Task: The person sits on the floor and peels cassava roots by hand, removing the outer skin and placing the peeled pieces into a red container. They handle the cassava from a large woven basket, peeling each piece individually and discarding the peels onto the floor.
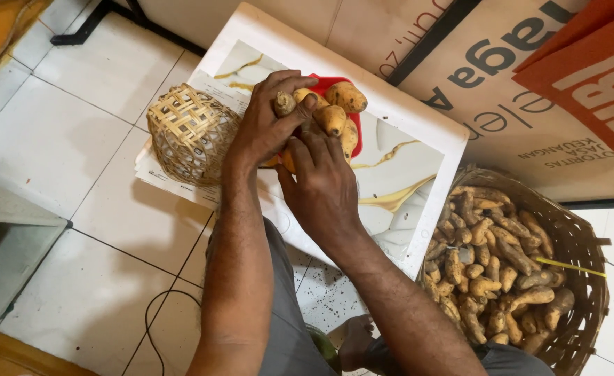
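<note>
White tiled floor (63, 139), marbled white board (404, 174), cardboard wall (404, 35) behind.

Person, head view: two bare forearms, hairy, no sleeves in view. Left hand (265, 122) and right hand (324, 184) bare: no gloves, rings, watch or bands. Short nails. Grey trousers (286, 313) cover the legs. One bare foot (355, 341) shows below, unshod.

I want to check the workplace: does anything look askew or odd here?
Yes: the small woven bamboo basket lies upside down beside the left hand. The yellow roots are heaped above the red tray's rim.
</note>
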